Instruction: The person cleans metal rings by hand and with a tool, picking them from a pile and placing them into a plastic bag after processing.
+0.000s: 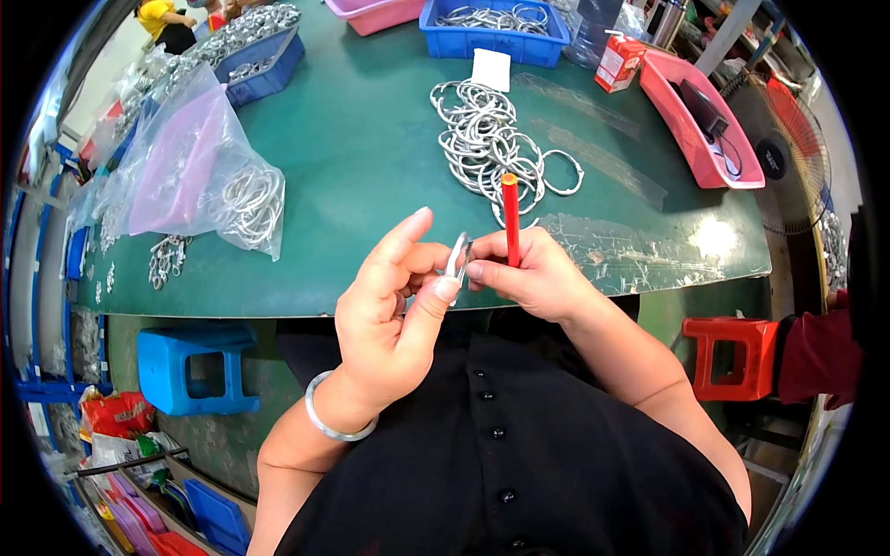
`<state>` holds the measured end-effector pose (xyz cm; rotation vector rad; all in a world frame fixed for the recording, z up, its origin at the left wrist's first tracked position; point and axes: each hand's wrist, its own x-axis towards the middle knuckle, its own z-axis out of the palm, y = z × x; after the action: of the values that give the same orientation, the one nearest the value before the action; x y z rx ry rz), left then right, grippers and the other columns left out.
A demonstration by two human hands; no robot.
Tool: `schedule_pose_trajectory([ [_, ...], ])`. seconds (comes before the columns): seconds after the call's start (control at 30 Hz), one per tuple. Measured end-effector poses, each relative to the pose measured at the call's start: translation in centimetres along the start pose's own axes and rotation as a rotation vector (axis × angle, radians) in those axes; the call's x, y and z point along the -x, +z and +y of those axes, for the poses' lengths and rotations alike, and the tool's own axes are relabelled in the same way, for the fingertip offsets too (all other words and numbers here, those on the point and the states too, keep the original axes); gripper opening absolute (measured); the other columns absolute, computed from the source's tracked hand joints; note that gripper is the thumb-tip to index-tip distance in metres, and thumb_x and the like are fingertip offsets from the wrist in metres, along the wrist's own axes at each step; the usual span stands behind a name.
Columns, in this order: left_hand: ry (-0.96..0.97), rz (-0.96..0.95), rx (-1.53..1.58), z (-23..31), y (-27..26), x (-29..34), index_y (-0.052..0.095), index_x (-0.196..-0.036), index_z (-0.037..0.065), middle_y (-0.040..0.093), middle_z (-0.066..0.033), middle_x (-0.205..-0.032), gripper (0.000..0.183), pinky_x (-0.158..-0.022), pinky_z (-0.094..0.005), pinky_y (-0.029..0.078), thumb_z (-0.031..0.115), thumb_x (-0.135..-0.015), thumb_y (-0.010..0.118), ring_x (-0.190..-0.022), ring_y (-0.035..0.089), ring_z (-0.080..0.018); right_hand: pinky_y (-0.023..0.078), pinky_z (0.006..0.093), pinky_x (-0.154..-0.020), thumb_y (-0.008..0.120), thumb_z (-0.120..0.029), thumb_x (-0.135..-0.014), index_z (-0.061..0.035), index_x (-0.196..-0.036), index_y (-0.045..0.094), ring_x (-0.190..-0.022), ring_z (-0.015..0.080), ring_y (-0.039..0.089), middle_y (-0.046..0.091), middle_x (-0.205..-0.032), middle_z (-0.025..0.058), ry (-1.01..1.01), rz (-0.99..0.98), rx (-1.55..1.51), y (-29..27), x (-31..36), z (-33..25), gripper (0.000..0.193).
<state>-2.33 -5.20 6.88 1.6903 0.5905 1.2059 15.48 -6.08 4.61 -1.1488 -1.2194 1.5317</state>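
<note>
In front of my body, over the table's near edge, my left hand (394,301) pinches a silvery metal ring (455,258) between thumb and index finger; its other fingers are partly raised. My right hand (528,276) is closed around a slim red stick-shaped tool (512,222) with an orange-yellow end, which stands upright out of the fist. The right thumb and index tip meet the ring's right side, and the tool's lower end is hidden in the hand. Just beyond, a loose pile of similar metal rings (487,139) lies on the green table (371,139).
A plastic bag (185,167) with rings lies at the left, beside small metal clasps (168,260). Blue bins (496,42) of rings and a pink basket (691,120) stand farther back. Blue (197,369) and red (731,360) stools flank me; a fan (777,153) is at the right.
</note>
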Motion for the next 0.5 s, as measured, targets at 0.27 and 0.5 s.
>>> schedule_pose_trajectory([
  [0.27, -0.037, -0.003, 0.026, -0.03, -0.20, 0.05, 0.035, -0.126, -0.004, 0.058, -0.0138, -0.094, 0.044, -0.074, -0.0221, 0.042, -0.004, -0.084, 0.048, -0.087, 0.055, -0.0132, 0.044, 0.0230, -0.065, 0.059, -0.008, -0.081, 0.0018, -0.091, 0.062, -0.069, 0.0073, 0.053, 0.059, -0.075, 0.0022, 0.017, 0.011, 0.022, 0.02, -0.07, -0.38, 0.014],
  [0.5, 0.121, 0.043, -0.087, -0.62, -0.43, 0.52, 0.040, -0.123, -0.005, 0.061, -0.0131, -0.088, 0.044, -0.065, -0.0220, 0.045, -0.006, -0.081, 0.053, -0.072, 0.054, -0.0111, 0.043, 0.0218, -0.064, 0.058, -0.007, -0.082, 0.0016, -0.092, 0.062, -0.068, 0.0064, 0.052, 0.058, -0.073, 0.0010, -0.132, 0.047, 0.044, 0.00, -0.02, -0.28, 0.014],
])
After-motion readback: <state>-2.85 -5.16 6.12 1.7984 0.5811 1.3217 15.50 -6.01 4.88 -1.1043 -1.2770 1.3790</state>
